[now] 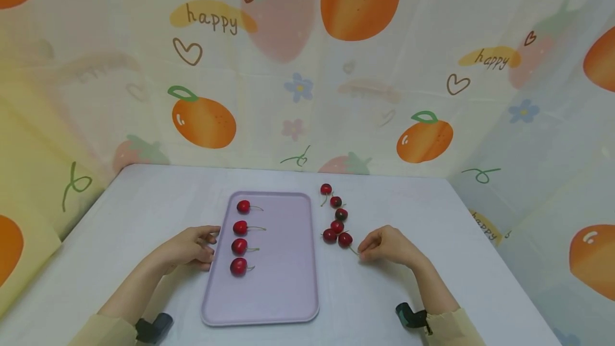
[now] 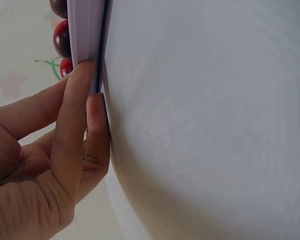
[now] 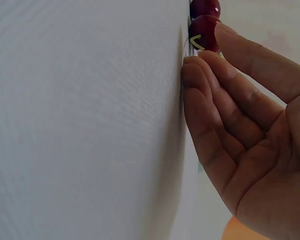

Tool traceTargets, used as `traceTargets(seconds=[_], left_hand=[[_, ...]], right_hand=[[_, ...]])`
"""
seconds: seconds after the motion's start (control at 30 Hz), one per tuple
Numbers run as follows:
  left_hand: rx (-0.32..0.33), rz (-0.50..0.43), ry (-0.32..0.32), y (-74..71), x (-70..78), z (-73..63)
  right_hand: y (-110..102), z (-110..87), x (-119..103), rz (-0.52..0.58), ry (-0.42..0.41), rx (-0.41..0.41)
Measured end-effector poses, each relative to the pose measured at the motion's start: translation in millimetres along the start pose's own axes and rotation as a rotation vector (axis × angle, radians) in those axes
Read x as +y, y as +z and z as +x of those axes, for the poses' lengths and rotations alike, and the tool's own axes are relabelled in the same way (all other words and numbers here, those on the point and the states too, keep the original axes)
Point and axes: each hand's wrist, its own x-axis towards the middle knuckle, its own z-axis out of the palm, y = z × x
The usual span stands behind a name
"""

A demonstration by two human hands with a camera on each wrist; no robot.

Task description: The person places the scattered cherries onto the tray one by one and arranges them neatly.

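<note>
A pale purple tray [image 1: 276, 292] lies on the white table, with several red cherries [image 1: 239, 246] in a column along its left side, stems pointing right. My left hand [image 1: 192, 247] touches the tray's left edge. In the left wrist view, one fingertip of the left hand [image 2: 65, 145] rests against the tray's side [image 2: 85, 35], another just below it. Right of the tray my right hand [image 1: 389, 250] has its fingertips at the stem end of the nearest cherry [image 1: 345, 240]. A gap shows between thumb and forefinger of the right hand [image 3: 250, 110] beside that cherry [image 3: 205, 31].
Several more cherries [image 1: 337, 226] lie in an uneven line right of the tray, reaching back to a cherry [image 1: 326, 189] near the far side. Behind the table hangs a fruit-patterned curtain [image 1: 336, 105]. A dark wrist device [image 1: 412, 316] sits at the right cuff.
</note>
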Motion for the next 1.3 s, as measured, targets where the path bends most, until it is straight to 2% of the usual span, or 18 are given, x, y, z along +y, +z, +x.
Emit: traceTargets(seconds=[0.37,1.3], left_hand=[[-0.004,-0.003,0.008,-0.6,-2.8,1.1],[0.002,-0.011,0.001,-0.1,-1.0,-0.1]], right_hand=[[2.2,3.1,7.7,0.025,0.01,-0.007],[5.0,2.2,0.7,-0.036,0.023,0.015]])
